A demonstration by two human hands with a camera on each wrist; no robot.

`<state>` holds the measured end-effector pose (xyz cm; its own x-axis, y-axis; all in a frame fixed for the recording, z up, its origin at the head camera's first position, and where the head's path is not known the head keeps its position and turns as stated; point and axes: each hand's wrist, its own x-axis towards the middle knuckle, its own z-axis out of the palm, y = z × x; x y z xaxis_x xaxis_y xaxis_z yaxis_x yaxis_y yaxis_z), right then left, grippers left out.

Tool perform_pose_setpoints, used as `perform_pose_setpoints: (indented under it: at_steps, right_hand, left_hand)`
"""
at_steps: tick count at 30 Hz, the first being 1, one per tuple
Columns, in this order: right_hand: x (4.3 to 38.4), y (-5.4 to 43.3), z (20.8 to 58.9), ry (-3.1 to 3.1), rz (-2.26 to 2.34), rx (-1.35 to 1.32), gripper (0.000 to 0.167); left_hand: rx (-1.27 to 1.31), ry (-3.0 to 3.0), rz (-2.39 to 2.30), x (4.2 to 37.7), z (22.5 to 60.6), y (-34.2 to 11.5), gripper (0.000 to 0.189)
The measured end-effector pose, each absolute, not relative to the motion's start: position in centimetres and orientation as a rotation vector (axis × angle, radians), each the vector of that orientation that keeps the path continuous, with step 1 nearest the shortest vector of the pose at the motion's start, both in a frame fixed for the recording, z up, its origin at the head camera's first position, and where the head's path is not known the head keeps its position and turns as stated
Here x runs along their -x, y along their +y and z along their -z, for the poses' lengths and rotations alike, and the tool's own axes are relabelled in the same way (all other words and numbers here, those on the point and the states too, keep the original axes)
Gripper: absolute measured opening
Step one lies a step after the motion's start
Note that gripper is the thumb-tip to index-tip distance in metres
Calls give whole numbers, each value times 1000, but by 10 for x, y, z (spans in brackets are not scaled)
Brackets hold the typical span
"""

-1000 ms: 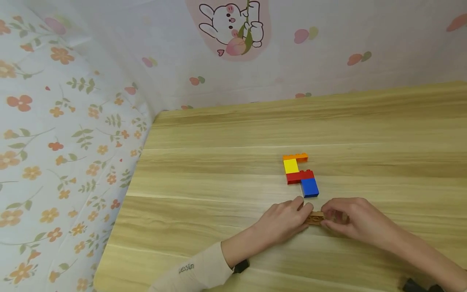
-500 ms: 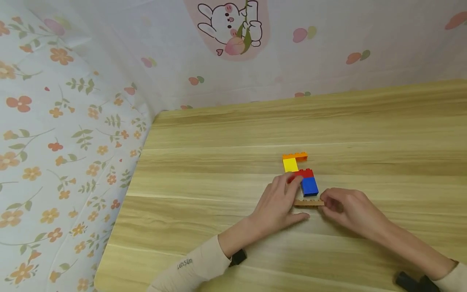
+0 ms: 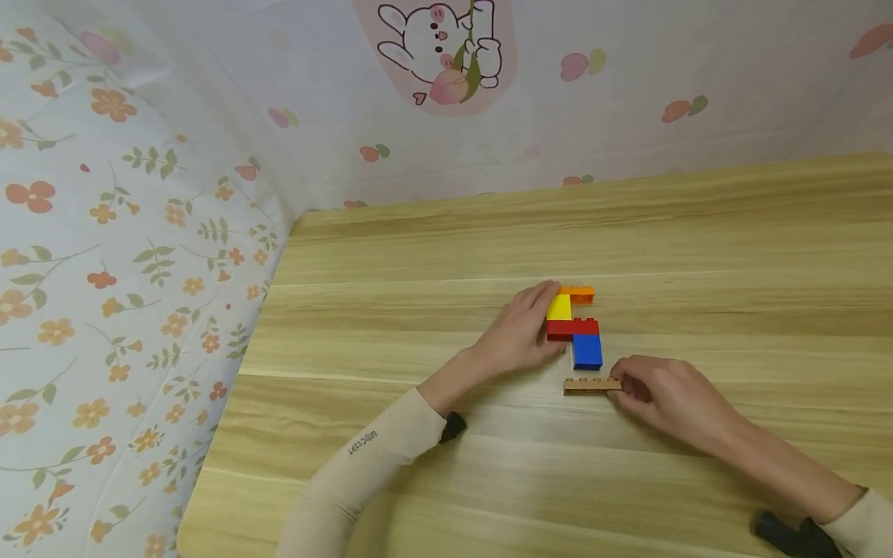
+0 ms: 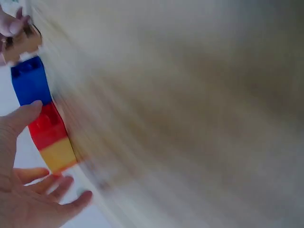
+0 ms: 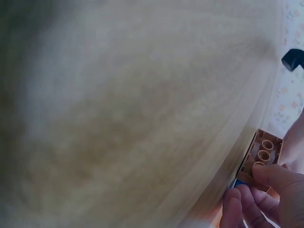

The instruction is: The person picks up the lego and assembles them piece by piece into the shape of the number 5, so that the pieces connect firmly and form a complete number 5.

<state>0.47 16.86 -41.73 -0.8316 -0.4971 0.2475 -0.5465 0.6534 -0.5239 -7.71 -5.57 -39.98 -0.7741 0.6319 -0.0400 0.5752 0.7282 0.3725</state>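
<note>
Joined building bricks lie on the table in the head view: an orange brick (image 3: 579, 295), a yellow brick (image 3: 559, 307), a red brick (image 3: 572, 331) and a blue brick (image 3: 587, 353). My left hand (image 3: 515, 329) holds this row from the left. Its thumb touches near the red-blue joint in the left wrist view, and its fingers are at the orange end. Just below the blue brick, a long brown brick (image 3: 586, 386) stands apart, studs facing the row. My right hand (image 3: 673, 399) pinches its right end. Hollow tubes on the brown brick's underside show in the right wrist view.
The wood-grain table (image 3: 391, 325) extends around the bricks. A rabbit-print cloth (image 3: 628, 101) hangs behind it, and a floral cloth (image 3: 118, 310) hangs along the left side. Black wrist devices (image 3: 453, 427) show at both wrists.
My left hand has left the brown brick and moved up to the joined row, which has shifted and turned slightly. The right hand has kept the brown brick, turned it studs-up and brought it nearer.
</note>
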Motion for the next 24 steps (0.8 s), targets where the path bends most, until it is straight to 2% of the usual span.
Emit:
perform_pose_setpoints:
  at_steps: [8,22,24]
  right_hand:
    - [-3,168,417,-2839,-932,-862,18]
    - [-1,169,415,-2868,-906,-811,18]
    - [-1,168,415,-2851,-902,-806,18]
  left_hand:
    - [-1013,2684,-610,91,401,-51,70]
    - [-1052,2648,-617,97,400,-51,74]
    - [-1053,2617,-644,98,400,-54,81]
